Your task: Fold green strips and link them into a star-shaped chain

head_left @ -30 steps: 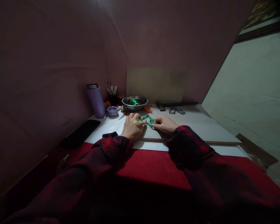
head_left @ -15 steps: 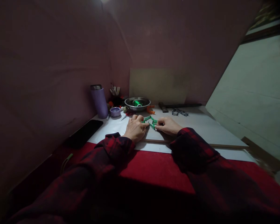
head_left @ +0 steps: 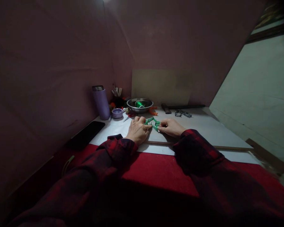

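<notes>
A green outline (head_left: 155,124), angular and set around small upright pins, sits on the pale board (head_left: 208,127) between the 2 hands. The right hand (head_left: 171,127) has its thumb and fingertips closed in a pinch at the outline's right edge; anything between them is too small to tell. The left hand (head_left: 138,130) lies over the outline's left end, 1 finger reaching along its near side; whether it grips, I cannot tell.

Just beyond the left hand is a red-handled pointed tool (head_left: 130,115). Farther out, past the gap between the hands, come an orange piece (head_left: 154,113) and a metal bowl (head_left: 146,110) holding 1 green spool (head_left: 139,104). Beyond the right hand lie small metal pieces (head_left: 186,114) and a hammer (head_left: 177,107). Left of the left hand stand 1 purple cup (head_left: 117,113) and 1 purple bottle (head_left: 101,104), with a flat black slab (head_left: 87,135) nearer the body. Red cloth (head_left: 156,170) spreads on the near side of both hands.
</notes>
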{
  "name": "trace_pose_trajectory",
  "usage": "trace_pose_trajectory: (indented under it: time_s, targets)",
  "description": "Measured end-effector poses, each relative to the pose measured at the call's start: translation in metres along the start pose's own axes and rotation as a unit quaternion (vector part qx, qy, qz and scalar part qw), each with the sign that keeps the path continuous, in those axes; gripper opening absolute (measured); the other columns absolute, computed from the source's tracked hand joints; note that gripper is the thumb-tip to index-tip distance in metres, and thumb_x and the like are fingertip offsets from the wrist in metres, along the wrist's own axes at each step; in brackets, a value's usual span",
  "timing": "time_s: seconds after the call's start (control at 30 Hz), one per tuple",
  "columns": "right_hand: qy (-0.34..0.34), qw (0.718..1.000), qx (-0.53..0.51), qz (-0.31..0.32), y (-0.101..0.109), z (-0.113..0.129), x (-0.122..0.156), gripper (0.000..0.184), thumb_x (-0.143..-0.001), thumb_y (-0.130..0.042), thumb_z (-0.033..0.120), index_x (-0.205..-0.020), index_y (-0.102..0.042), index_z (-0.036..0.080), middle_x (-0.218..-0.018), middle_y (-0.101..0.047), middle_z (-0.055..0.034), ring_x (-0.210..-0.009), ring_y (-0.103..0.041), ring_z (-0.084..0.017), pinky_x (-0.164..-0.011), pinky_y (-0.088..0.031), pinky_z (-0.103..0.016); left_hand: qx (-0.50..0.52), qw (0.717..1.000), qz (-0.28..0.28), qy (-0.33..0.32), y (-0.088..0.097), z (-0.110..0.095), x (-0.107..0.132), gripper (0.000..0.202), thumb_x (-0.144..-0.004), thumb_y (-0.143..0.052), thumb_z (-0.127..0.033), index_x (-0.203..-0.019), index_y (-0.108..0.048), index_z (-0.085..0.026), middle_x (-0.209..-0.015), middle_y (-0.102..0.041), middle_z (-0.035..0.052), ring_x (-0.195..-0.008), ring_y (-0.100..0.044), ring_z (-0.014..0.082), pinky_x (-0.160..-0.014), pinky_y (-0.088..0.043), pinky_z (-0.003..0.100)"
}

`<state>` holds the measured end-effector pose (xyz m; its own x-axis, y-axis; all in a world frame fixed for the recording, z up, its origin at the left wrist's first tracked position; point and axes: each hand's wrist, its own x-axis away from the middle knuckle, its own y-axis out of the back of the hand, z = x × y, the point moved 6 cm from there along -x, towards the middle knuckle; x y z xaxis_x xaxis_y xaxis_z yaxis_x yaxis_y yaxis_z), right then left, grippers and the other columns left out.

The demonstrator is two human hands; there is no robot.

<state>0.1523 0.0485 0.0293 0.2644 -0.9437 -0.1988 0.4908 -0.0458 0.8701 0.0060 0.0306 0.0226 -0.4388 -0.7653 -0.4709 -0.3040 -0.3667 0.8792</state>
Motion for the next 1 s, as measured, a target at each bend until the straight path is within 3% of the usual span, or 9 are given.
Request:
trace_pose_trajectory:
  time_s: [0.6,0.87,1.0]
  targets:
    - [0.001,1.0,-0.007,-0.001,-0.0001,-0.0019,0.0,0.015,-0.07,-0.058,0.027,-0.058,-0.059,0.017,-0.059,-0.057,-0.0005,-0.06,-0.049,-0.013,-0.055,-0.034,-0.024,-0.008,1.0,0.003,-0.008,0.0002,-0.0018,-0.0004,0.028,-0.083,-0.051,-0.026,-0.102,-0.07,-0.035,-0.103,-0.053,0.0049,-0.096,-0.039,0.0218,-0.086,-0.035,0.04]
    - [-0.002,1.0,-0.007,0.005,-0.0014,-0.0024,-0.0002,0.015,-0.07,-0.058,0.029,-0.06,-0.061,0.017,-0.063,-0.059,-0.0017,-0.062,-0.051,-0.014,-0.056,-0.036,-0.025,0.007,0.999,-0.043,-0.003,0.0059,0.0003,-0.001,0.026,-0.083,-0.05,-0.022,-0.092,-0.073,-0.03,-0.101,-0.054,0.0053,-0.097,-0.04,0.0213,-0.086,-0.036,0.039]
    - [-0.003,1.0,0.0,0.002,-0.0006,-0.0021,0.0,0.016,-0.071,-0.057,0.029,-0.06,-0.06,0.017,-0.062,-0.059,-0.0018,-0.063,-0.051,-0.014,-0.057,-0.036,-0.026,0.015,0.999,-0.039,0.008,0.0045,0.0022,-0.0015,0.026,-0.081,-0.051,-0.02,-0.092,-0.073,-0.031,-0.1,-0.053,0.0054,-0.096,-0.039,0.0213,-0.086,-0.036,0.038]
